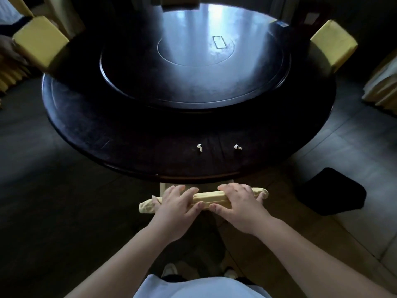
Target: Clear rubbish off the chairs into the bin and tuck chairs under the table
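A chair with a yellow cover stands in front of me at the near edge of the round dark table (86, 134). Only its top rail (209, 197) and a bit of pale frame below the table edge show; the seat is hidden under the table. My left hand (175, 206) grips the rail's left part, thumb on the near side. My right hand (238, 204) grips the right part the same way. A black bin (330, 190) sits on the floor to the right of the chair.
Two white earbuds (200, 147) (237, 147) lie near the table's front edge. A large turntable (193, 67) covers the table's middle. Yellow-covered chairs stand at the far left (40, 43) and far right (333, 45); another person's hand (8, 51) touches the left one.
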